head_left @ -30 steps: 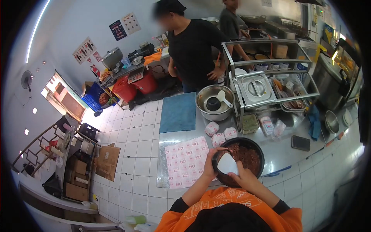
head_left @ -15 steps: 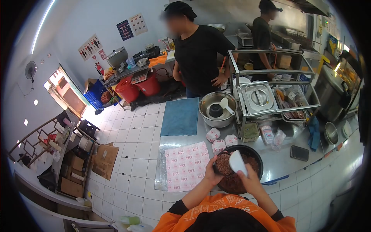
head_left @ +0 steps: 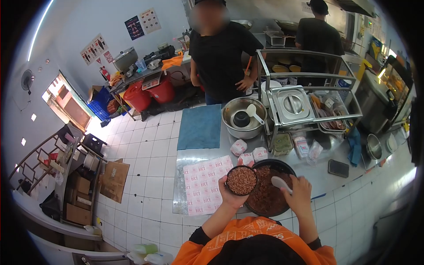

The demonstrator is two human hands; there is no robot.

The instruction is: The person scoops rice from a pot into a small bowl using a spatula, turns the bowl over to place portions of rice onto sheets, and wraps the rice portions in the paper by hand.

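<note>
My left hand (head_left: 231,194) is wrapped around a small black bowl (head_left: 241,180) filled with reddish-brown rice. It is held up at the left rim of a large black pan (head_left: 289,208), which contains more of the brown food. My right hand (head_left: 300,193) grips a white rice paddle (head_left: 280,182), its blade low over the pan's right side. Left of the bowl lies a sheet of printed wrapping paper (head_left: 204,185). Beyond the pan sit several paper-wrapped parcels (head_left: 239,147) with the same print.
A steel bowl (head_left: 232,127) with a black bowl and a white spoon stands behind the parcels, beside a blue cloth (head_left: 199,128). A metal rack (head_left: 310,81) with a lidded steel pan rises at back right. A phone (head_left: 338,168) lies to the right. One person stands opposite; another works behind.
The paddle has left the rice bowl and moved right and down over the pan. My left hand has shifted the bowl slightly left. The person at the back has turned away.
</note>
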